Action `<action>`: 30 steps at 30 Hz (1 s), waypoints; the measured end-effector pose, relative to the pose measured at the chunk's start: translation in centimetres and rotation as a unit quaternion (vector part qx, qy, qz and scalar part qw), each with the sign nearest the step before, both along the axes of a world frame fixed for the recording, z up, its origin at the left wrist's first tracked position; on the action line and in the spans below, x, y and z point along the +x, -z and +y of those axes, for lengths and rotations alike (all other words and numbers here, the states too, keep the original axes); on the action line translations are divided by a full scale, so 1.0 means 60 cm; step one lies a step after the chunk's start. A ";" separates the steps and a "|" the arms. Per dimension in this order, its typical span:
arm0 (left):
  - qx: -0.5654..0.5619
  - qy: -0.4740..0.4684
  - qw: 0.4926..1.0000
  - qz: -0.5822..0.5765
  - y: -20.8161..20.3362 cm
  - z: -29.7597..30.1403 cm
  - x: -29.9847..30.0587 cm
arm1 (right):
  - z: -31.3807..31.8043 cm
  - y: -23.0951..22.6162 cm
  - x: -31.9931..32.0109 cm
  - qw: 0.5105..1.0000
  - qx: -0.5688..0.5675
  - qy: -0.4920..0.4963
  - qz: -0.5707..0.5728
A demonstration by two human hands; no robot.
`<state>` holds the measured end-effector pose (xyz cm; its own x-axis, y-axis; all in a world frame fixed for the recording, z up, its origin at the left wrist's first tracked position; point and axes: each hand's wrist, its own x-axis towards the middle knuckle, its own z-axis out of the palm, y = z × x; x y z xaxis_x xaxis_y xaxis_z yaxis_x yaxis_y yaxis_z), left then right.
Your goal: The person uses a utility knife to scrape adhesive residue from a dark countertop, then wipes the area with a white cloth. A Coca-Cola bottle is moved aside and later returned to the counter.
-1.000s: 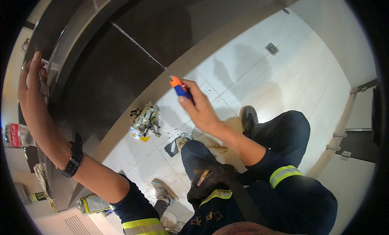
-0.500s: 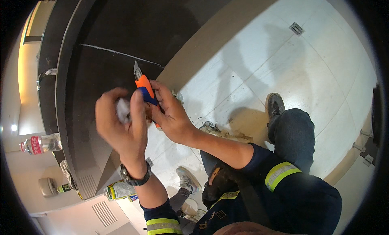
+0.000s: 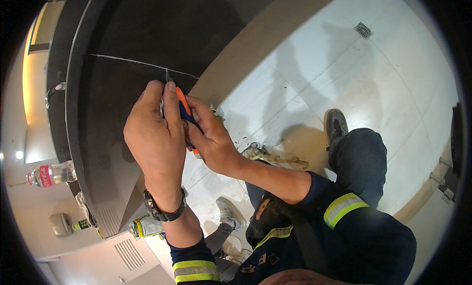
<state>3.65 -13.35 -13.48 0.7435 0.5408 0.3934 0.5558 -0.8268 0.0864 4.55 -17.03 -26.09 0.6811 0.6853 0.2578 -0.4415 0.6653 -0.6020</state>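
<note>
My right hand [image 3: 212, 140] is closed round an orange and blue utility knife [image 3: 184, 102], its blade out and pointing up to the far side. The blade tip is at or very near a thin white joint line [image 3: 130, 60] across the dark panel [image 3: 105, 93]; I cannot tell if it touches. My left hand [image 3: 155, 127], with a black watch [image 3: 164, 206] at the wrist, is closed beside the knife, fingertips against its blade end. A bit of crumpled white material [image 3: 161, 108] shows between those fingers, mostly hidden by them.
A plastic bottle with a red label [image 3: 51, 174] stands at the left. A floor drain [image 3: 363, 30] lies in the pale tiled floor [image 3: 295, 83], with scraps [image 3: 275, 156] near my leg. Another person's shoe [image 3: 230, 212] shows below, near a yellow-green bag [image 3: 148, 226].
My left hand has turned over and moved up to the knife's blade end, covering most of the white wad. The knife has shifted slightly, bringing its tip near the white line.
</note>
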 end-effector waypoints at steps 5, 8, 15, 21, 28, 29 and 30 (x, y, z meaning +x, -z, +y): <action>0.048 0.012 0.998 0.049 0.053 0.000 -0.002 | -0.016 0.029 -0.020 0.997 -0.050 -0.012 0.057; 0.027 0.000 0.999 0.046 0.068 -0.002 0.003 | -0.027 0.036 -0.017 0.995 -0.053 -0.038 0.073; 0.030 0.047 0.995 0.087 0.087 0.009 -0.001 | -0.045 0.059 -0.030 0.991 -0.087 -0.039 0.089; -0.087 0.041 0.994 -0.042 0.075 0.001 -0.031 | -0.045 0.074 0.028 0.966 -0.124 0.130 -0.188; -0.137 0.033 0.988 -0.059 0.077 -0.006 -0.016 | -0.072 0.054 0.062 0.961 -0.187 0.060 -0.194; -0.129 0.034 0.989 -0.063 0.078 -0.004 -0.015 | -0.072 0.053 0.062 0.962 -0.185 0.059 -0.191; -0.121 0.036 0.990 -0.067 0.079 -0.003 -0.014 | -0.072 0.050 0.063 0.963 -0.182 0.058 -0.189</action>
